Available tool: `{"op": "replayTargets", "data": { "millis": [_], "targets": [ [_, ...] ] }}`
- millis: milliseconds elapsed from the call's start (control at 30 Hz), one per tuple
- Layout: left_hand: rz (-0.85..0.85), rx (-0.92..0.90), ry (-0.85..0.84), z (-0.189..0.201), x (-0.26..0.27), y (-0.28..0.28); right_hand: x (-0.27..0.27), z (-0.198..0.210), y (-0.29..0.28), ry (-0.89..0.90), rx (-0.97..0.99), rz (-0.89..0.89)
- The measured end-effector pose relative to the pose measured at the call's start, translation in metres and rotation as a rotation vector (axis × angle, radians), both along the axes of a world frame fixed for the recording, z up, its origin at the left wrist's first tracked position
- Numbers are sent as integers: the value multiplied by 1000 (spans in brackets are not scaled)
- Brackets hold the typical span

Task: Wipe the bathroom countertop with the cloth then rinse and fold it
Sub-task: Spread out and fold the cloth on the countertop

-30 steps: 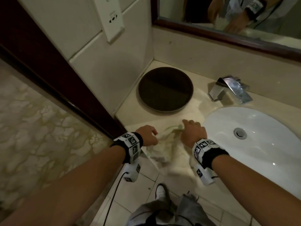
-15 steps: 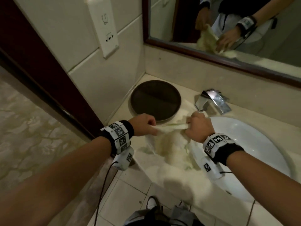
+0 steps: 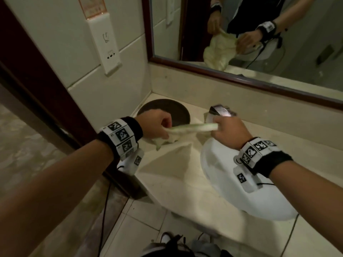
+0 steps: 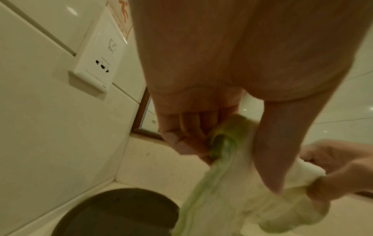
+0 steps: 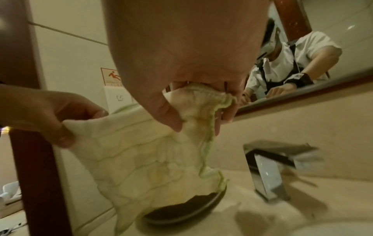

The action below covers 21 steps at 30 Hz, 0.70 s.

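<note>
A pale yellow-green cloth (image 3: 182,133) (image 5: 145,161) (image 4: 228,188) hangs in the air above the beige countertop (image 3: 178,175), stretched by its top edge between both hands. My left hand (image 3: 157,127) (image 4: 193,137) grips the left corner in curled fingers. My right hand (image 3: 228,131) (image 5: 193,111) pinches the right corner between thumb and fingers, just in front of the chrome faucet (image 3: 220,111) (image 5: 268,169). The cloth's lower part droops towards the countertop.
A dark round tray (image 3: 178,112) (image 5: 181,210) (image 4: 113,212) sits in the back left corner under the cloth. The white basin (image 3: 232,190) lies to the right. A mirror (image 3: 278,43) spans the back wall; a wall socket plate (image 3: 109,45) and dark door frame (image 3: 37,86) stand left.
Both hands have lifted the cloth off the countertop's front edge and moved it up and back, spreading its top edge taut between them.
</note>
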<state>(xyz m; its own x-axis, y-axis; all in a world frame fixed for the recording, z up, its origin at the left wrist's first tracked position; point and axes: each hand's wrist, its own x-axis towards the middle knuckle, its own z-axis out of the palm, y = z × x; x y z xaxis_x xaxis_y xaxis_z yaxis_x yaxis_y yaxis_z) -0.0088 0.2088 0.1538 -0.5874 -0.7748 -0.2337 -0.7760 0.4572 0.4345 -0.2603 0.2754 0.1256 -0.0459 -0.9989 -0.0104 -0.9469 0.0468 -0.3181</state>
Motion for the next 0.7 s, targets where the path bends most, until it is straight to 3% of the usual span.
{"op": "replayTargets", "data": {
  "millis": [67, 300, 467, 567, 700],
  "targets": [
    [-54, 95, -92, -22, 0, 17, 1, -18, 17, -37, 112, 50],
    [-171, 430, -388, -124, 6, 85, 15, -106, 75, 84, 627, 222],
    [-164, 557, -341, -154, 15, 98, 16, -128, 87, -6, 783, 247],
    [-92, 641, -247, -154, 20, 90, 12, -130, 80, -107, 750, 202],
    [-33, 576, -125, -156, 25, 75, 10, -130, 62, -202, 644, 165]
  ]
}}
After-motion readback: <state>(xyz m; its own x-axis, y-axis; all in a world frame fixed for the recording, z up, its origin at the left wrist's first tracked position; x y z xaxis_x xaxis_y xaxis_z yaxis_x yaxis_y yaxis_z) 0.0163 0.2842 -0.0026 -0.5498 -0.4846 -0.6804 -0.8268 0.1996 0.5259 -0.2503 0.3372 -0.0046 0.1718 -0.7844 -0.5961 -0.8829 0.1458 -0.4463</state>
